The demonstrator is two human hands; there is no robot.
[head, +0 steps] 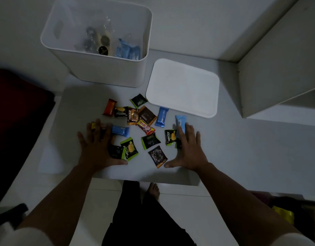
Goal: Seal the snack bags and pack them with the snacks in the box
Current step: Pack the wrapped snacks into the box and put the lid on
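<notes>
**Hands flat on either side of the snacks**

We have both hands down on the grey table [242, 148], fingers straight and spread, gripping nothing. Our left hand [98, 148] lies on the left edge of the scattered snacks [135, 128]; its fingers cover a yellow-ended wrapper, and its thumb lies just beside a green Nextar pack [129, 148]. A dark pack [115, 151] is tucked partly under its palm. A blue bar [120, 130] sits just right of its fingertips.

Our right hand [189, 150] rests on the right edge of the pile. Its fingers lie over the lower end of a light blue bar [180, 124], and another Nextar pack [170, 137] touches its index side. Its thumb points inward, near a dark brown pack [157, 156].

Between the hands lie the rest: a dark green-edged pack [150, 140], a red and yellow bar [145, 127], a brown pack [147, 115], an orange bar [109, 107] and another blue bar [162, 116].

The white box [103, 71] stands open beyond the snacks, well apart from both hands. Inside it we see clear bags [98, 39] with dark and pale snacks, and blue wrappers [128, 51] at its right side. The lid [183, 86] lies flat on the table just right of the box.
</notes>
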